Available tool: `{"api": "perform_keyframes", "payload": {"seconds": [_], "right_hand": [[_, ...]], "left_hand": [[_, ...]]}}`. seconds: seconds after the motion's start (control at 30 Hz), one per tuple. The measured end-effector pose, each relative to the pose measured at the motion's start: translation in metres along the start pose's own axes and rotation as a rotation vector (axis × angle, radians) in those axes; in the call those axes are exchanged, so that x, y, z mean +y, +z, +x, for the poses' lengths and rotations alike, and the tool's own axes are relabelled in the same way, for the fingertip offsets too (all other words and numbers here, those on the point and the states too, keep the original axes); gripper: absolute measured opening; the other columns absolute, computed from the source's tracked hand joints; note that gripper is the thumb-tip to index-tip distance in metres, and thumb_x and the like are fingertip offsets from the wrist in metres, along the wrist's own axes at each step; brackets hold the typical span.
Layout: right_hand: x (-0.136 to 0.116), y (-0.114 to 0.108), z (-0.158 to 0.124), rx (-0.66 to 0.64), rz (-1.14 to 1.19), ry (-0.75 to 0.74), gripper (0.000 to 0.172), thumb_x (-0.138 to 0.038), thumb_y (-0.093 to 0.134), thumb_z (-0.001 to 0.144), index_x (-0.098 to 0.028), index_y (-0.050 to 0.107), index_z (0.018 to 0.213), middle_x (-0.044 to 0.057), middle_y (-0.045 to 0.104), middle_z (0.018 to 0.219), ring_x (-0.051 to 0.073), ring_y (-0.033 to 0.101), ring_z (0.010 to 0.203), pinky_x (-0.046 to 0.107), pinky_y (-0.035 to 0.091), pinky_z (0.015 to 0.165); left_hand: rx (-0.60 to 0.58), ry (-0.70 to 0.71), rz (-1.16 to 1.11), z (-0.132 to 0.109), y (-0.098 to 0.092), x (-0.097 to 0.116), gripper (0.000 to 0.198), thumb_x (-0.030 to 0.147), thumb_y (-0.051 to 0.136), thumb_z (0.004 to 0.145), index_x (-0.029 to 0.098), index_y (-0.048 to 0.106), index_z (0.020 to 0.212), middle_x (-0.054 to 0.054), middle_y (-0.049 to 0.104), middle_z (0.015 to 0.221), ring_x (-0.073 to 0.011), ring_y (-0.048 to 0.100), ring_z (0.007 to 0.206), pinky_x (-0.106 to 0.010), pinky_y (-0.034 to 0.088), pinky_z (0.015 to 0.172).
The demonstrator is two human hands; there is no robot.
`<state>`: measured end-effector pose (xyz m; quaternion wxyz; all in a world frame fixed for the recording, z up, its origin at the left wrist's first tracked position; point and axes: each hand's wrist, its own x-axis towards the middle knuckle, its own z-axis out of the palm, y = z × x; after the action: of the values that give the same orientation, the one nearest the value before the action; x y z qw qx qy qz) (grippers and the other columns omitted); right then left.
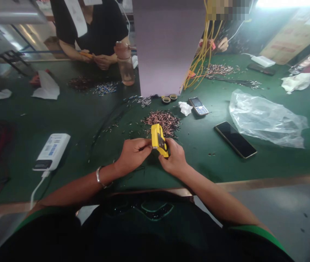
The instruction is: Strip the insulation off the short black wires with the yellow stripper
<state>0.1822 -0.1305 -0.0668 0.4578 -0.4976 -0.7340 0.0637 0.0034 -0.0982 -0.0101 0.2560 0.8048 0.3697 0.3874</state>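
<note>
Working Away, Likely Not Finished Yet

Seeing the biggest thing first: a green table (204,142), with lots of little things spread on top. Next, spotting a clear plastic bag (269,116) over on the right, crumpled and well apart from the work.

Then coming to the two hands, near the front edge. With the right hand (174,156), grasping a yellow tool (155,135), with fingers curled around its side. With the left hand (133,154), reaching right up to the tool's near end, with thumb and fingers close together. Can't tell whether pinching a thin bit there; too small to see.

Just past the hands, finding a messy pile of copper-coloured bits (165,118). Maybe done, maybe waiting; can't tell which.

Now back to the yellow tool, smaller than the pile: held up between both hands, just on the near side of the pile. Probably in the middle of a step, so not done yet.

Farther back, a little heap of silvery bits (144,102). Smallest of all, lying loose to the left: thin scraps (113,125). Not gathered up, so perhaps some work left there too.
</note>
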Motion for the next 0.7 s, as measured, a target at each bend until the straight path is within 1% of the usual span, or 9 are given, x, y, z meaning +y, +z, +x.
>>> {"api": "perform_keyframes", "payload": {"seconds": [0.13,0.3,0.5,0.63,0.7], "right_hand": [[-0.0022,-0.0005,-0.0010,0.026,-0.031,-0.023,0.034,-0.018,0.051,0.071,-0.020,0.049,0.105,0.007,0.064,0.082,0.024,0.064,0.071,0.036,0.053,0.065],[-0.0026,-0.0005,-0.0025,0.049,-0.075,-0.060,0.028,-0.019,0.051,0.072,-0.021,0.048,0.100,0.006,0.063,0.077,0.023,0.062,0.067,0.034,0.051,0.061],[-0.0009,-0.0033,-0.0034,0.034,-0.113,-0.074,0.020,-0.020,0.052,0.073,-0.022,0.045,0.092,0.002,0.058,0.069,0.021,0.057,0.060,0.032,0.046,0.057],[-0.0011,-0.0051,-0.0038,0.013,-0.114,-0.098,0.017,-0.020,0.052,0.074,-0.023,0.044,0.089,0.002,0.056,0.068,0.020,0.055,0.059,0.031,0.042,0.055],[-0.0016,-0.0053,-0.0041,0.008,-0.120,-0.100,0.017,-0.020,0.052,0.073,-0.023,0.044,0.088,0.001,0.055,0.068,0.020,0.054,0.058,0.031,0.041,0.055]], "left_hand": [[0.016,0.061,0.000,-0.0010,0.0010,0.0016,0.024,0.012,0.058,0.083,0.017,0.061,0.060,0.004,0.062,0.057,-0.0057,0.054,0.050,-0.016,0.040,0.047],[0.029,0.090,-0.001,-0.0014,0.0006,0.0034,0.028,0.011,0.057,0.082,0.016,0.054,0.054,0.004,0.060,0.055,-0.0049,0.051,0.048,-0.016,0.037,0.045],[0.023,0.112,0.005,-0.0014,-0.0008,0.0061,0.025,0.011,0.057,0.082,0.016,0.059,0.057,0.005,0.056,0.053,-0.0053,0.049,0.047,-0.016,0.034,0.045],[0.019,0.132,-0.017,-0.0012,-0.0016,0.0050,0.023,0.010,0.058,0.083,0.016,0.062,0.061,0.004,0.059,0.054,-0.0055,0.050,0.047,-0.016,0.035,0.045],[0.011,0.146,-0.026,-0.0011,-0.0021,0.0046,0.024,0.010,0.058,0.083,0.016,0.061,0.059,0.004,0.060,0.054,-0.0056,0.051,0.047,-0.016,0.036,0.045]]}}
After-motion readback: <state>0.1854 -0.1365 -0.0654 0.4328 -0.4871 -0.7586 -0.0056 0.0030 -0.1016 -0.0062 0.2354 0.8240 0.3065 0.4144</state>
